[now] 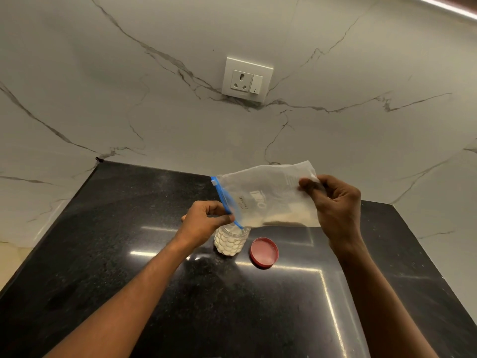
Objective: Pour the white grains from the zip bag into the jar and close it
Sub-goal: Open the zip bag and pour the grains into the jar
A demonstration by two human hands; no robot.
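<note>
A clear zip bag (268, 195) with a blue zip strip hangs tilted above the black counter, its zip end pointing down to the left. White grains lie along the bag's lower edge. My left hand (204, 223) pinches the blue zip end just over the mouth of a small clear jar (230, 241). The jar stands upright and holds white grains up to near its top. My right hand (333, 202) grips the bag's far end and holds it higher. A red lid (264, 252) lies flat on the counter just right of the jar.
The black polished counter (180, 293) runs back to a white marble wall with a socket and switch plate (247, 79). Marble walls close in on the left and right sides of the counter.
</note>
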